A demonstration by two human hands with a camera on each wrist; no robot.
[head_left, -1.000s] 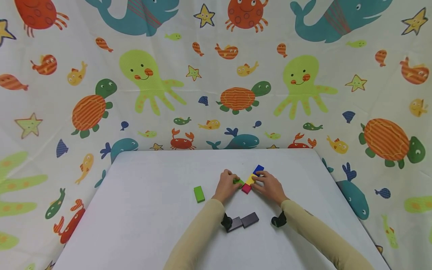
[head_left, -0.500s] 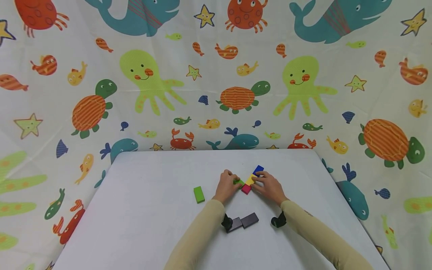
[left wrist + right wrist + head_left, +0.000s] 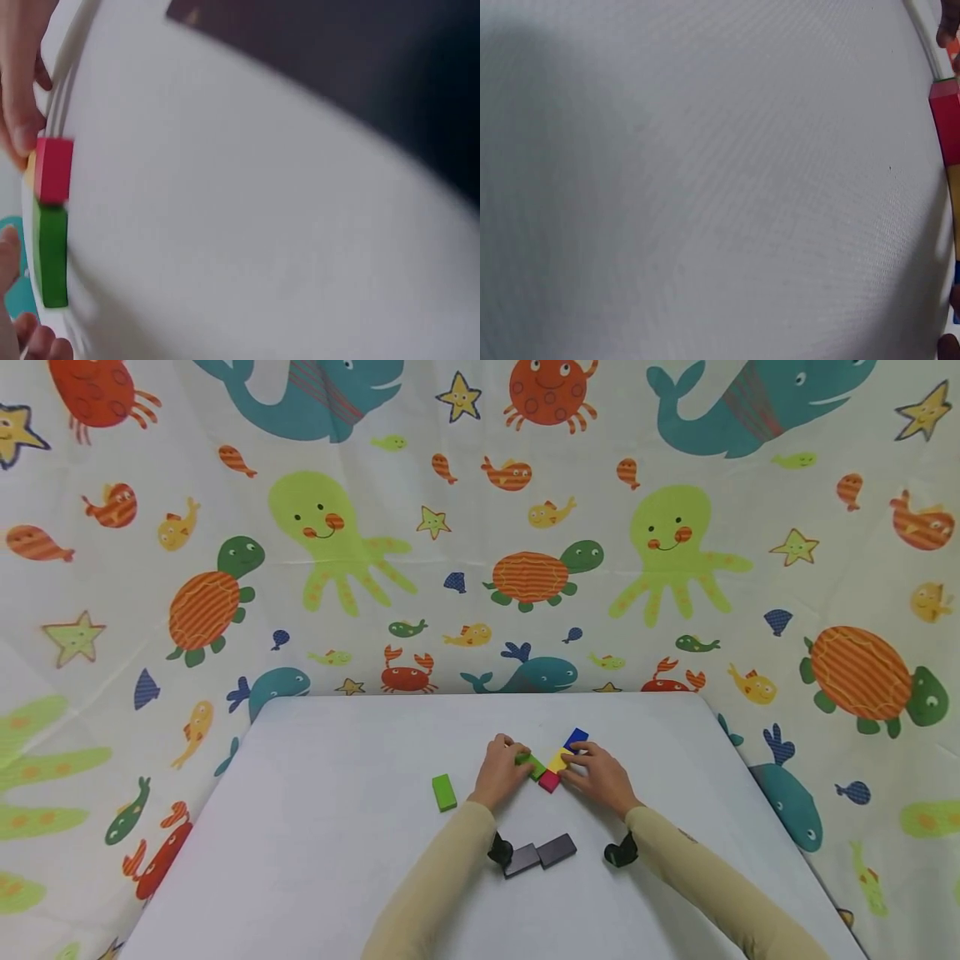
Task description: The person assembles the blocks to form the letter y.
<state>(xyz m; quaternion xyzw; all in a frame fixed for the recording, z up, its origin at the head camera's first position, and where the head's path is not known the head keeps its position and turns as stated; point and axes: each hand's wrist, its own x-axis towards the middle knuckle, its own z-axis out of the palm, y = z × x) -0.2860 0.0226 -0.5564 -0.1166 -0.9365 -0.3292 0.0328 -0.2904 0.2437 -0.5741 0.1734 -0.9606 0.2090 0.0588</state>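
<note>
My left hand [image 3: 501, 772] is at the outer end of a green block [image 3: 536, 767]. In the left wrist view its thumb and loosely bent fingers [image 3: 43, 343] appear apart from that block. A red block [image 3: 549, 781] touches the green one at the corner of an L of blocks. From the red block, a yellow block [image 3: 558, 761] and a blue block [image 3: 576, 739] run on away from me in a line. My right hand [image 3: 603, 777] holds the yellow block with curled fingers and thumb, one fingertip close to the blue one; its grip is partly hidden.
Another green block [image 3: 444, 792] lies alone to the left on the white table [image 3: 337, 827]. Two dark grey blocks [image 3: 557, 851] lie end to end nearer me, partly behind the left wrist camera [image 3: 500, 850]. A curtain [image 3: 450, 610] with sea animals hangs behind.
My left hand has drawn slightly left from the green block, so more of the block shows. The right hand and the row of blocks stay put. The head view has shifted slightly.
</note>
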